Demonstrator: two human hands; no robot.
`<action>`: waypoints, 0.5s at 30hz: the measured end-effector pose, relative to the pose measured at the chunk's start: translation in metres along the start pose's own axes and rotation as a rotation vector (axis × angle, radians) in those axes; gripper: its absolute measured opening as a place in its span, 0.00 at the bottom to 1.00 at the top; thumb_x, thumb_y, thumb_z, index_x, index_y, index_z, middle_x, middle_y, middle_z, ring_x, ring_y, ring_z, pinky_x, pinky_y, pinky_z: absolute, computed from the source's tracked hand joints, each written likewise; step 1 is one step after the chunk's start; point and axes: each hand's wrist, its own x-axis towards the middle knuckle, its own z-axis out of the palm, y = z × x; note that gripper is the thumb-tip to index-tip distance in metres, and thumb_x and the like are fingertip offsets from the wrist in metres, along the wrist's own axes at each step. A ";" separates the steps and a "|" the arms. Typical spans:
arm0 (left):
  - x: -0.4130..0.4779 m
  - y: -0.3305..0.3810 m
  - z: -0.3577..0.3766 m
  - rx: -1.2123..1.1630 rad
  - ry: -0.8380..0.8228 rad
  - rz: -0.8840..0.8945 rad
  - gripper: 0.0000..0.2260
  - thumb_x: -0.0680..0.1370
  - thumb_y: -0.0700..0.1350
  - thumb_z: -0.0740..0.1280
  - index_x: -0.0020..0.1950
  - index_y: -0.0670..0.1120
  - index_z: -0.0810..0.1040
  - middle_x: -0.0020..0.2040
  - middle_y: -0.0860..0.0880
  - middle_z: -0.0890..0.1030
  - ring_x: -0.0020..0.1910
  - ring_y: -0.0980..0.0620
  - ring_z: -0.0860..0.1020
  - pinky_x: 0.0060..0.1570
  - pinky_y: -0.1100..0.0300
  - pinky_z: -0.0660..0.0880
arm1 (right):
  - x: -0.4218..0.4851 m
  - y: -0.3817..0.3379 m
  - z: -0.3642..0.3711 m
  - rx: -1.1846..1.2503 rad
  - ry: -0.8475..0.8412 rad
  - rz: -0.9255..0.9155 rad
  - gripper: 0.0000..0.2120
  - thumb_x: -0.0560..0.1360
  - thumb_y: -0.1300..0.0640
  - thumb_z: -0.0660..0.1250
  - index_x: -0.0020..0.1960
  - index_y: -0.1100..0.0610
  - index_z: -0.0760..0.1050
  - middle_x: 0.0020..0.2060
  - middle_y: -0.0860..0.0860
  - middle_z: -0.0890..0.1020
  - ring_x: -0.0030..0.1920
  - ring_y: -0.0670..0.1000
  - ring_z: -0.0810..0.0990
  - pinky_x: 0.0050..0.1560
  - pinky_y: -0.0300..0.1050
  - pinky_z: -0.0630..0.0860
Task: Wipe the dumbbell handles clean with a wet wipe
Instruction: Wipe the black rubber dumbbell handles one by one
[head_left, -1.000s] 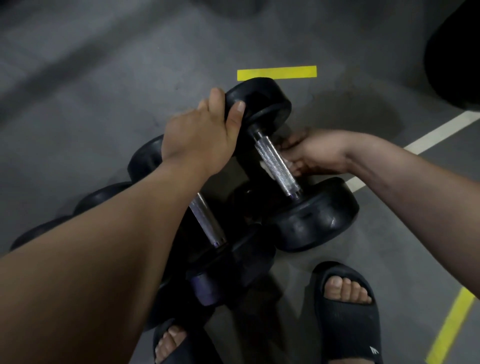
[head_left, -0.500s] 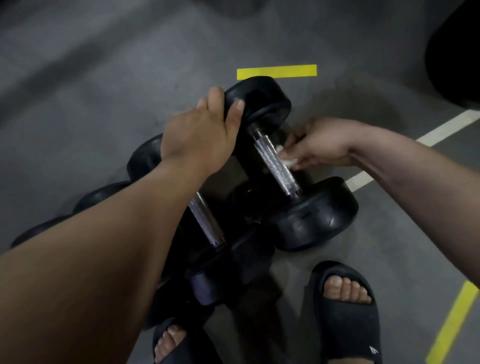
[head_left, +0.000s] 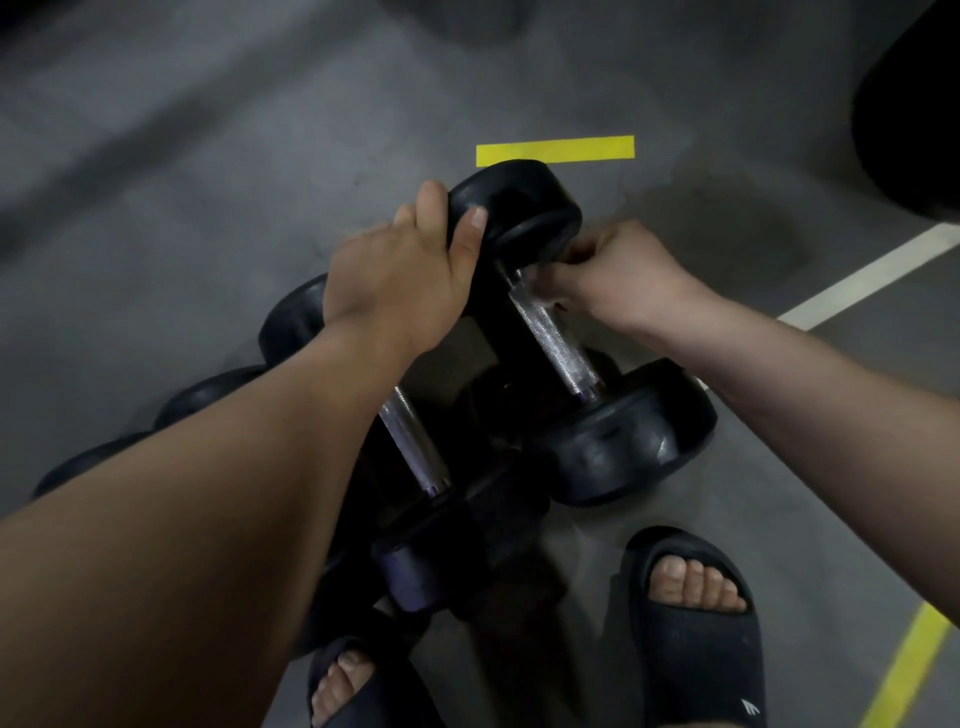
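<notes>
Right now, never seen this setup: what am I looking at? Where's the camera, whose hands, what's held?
There is no machine here: a person works with bare hands. The single picture comes from a wide-angle camera worn on their head and looking down, so both arms reach in from the lower edges.

The left hand grips the far weight of a black dumbbell, tilting that end up. More dumbbells lie beside it on the grey floor.

The right hand is curled at the top of the metal handle. It pinches something pale there, apparently the wet wipe, though most of it is hidden.

At the bottom are the person's feet in black slippers. A yellow line is painted on the floor beyond.
</notes>
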 end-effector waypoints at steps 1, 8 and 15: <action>0.000 0.000 0.000 0.000 -0.003 0.000 0.21 0.85 0.60 0.44 0.62 0.46 0.65 0.52 0.43 0.81 0.43 0.36 0.80 0.39 0.51 0.64 | -0.001 0.001 0.000 0.022 -0.001 0.009 0.14 0.69 0.51 0.78 0.40 0.62 0.82 0.31 0.56 0.82 0.30 0.47 0.74 0.35 0.41 0.69; 0.000 0.001 0.000 -0.010 -0.006 -0.004 0.22 0.85 0.61 0.43 0.62 0.46 0.65 0.53 0.44 0.80 0.43 0.37 0.79 0.39 0.50 0.63 | -0.014 0.008 -0.020 -0.067 -0.224 0.105 0.11 0.67 0.57 0.81 0.41 0.61 0.81 0.30 0.52 0.82 0.29 0.45 0.78 0.31 0.34 0.74; -0.001 0.000 -0.003 0.021 -0.005 -0.006 0.21 0.85 0.61 0.44 0.61 0.46 0.66 0.52 0.43 0.80 0.43 0.37 0.80 0.39 0.50 0.63 | -0.002 0.005 -0.017 -0.159 -0.193 -0.037 0.15 0.67 0.50 0.81 0.39 0.59 0.81 0.31 0.52 0.83 0.29 0.45 0.75 0.36 0.40 0.71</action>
